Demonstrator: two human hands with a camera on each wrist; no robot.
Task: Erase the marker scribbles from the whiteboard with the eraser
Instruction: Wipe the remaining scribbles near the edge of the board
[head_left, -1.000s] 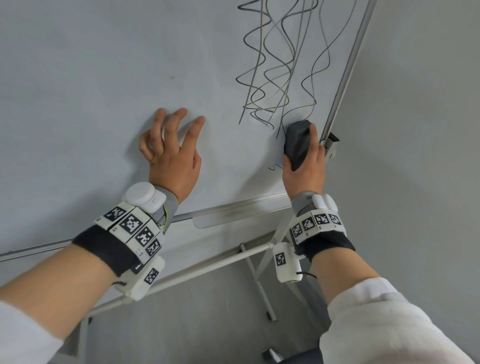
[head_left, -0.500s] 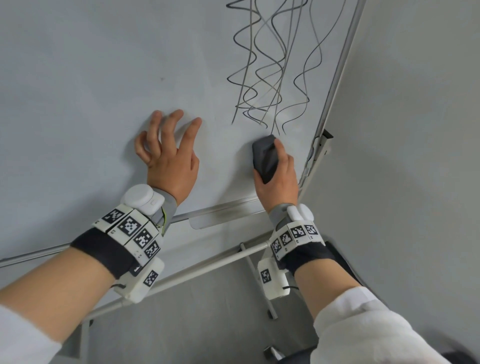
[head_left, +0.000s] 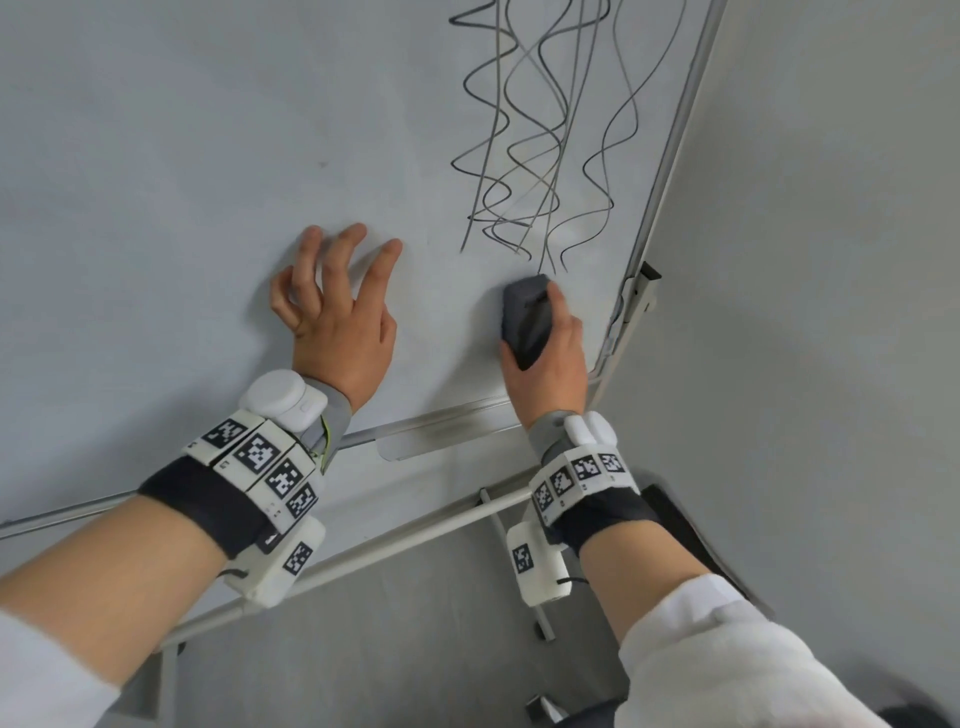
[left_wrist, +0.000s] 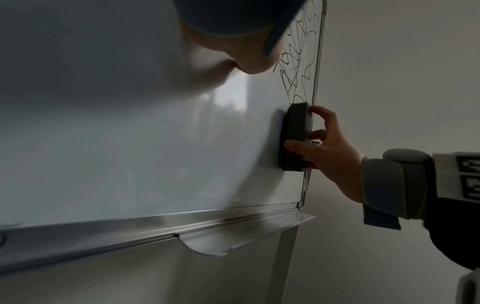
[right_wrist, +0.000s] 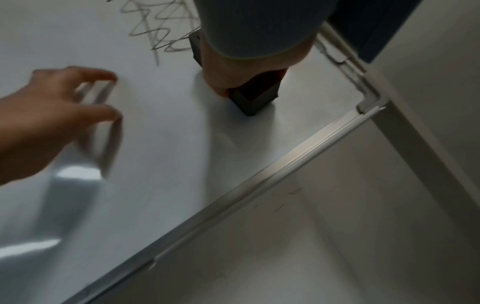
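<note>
My right hand grips a dark grey eraser flat against the whiteboard, near its lower right corner. In the left wrist view the thumb and fingers curl round the eraser. Black marker scribbles run up the board just above the eraser, whose top edge meets their lowest ends. My left hand is to the left, fingers spread, fingertips touching the board, holding nothing. In the right wrist view the eraser shows partly below the palm.
The board's metal frame runs close to the right of the eraser. A metal marker tray lies along the bottom edge. Stand legs cross below. A grey wall is on the right.
My right hand slid the eraser down and left, away from the right frame, wiping off the lowest scribble marks. It now sits just under the lines. My left hand has hardly moved.
</note>
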